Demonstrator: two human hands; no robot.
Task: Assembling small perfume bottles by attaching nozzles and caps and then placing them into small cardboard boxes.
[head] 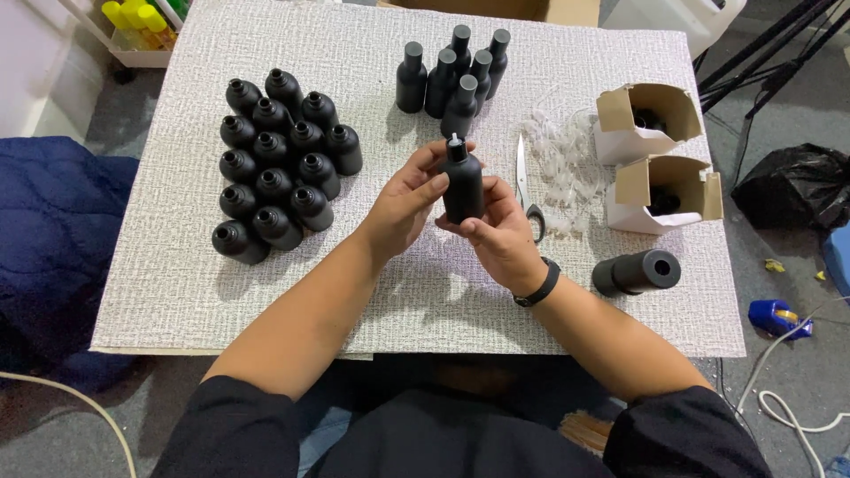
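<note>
Nearest the camera are the black sleeves and bare forearms, meeting over the middle of the white textured mat (266, 292). The right hand (500, 235), with a black wristband (538, 285), is wrapped around the lower body of a matte black bottle (463, 184), gripping it upright just above the mat. The left hand (409, 199) curls against the bottle's shoulder, its fingertips up at the neck, where a small pale insert (454, 140) sits in the mouth.

To do this well, I judge the right hand should keep the bottle steady and vertical while the left presses the insert straight down, not at a slant, so that it seats evenly.

To the right lie a black tube (637, 271) on its side, scissors (524, 181) and a heap of clear plastic bits (562, 164), with two opened cardboard boxes (651, 159) beyond. To the left stands a cluster of uncapped bottles (279, 164); farthest off, six capped bottles (452, 75) stand together.
</note>
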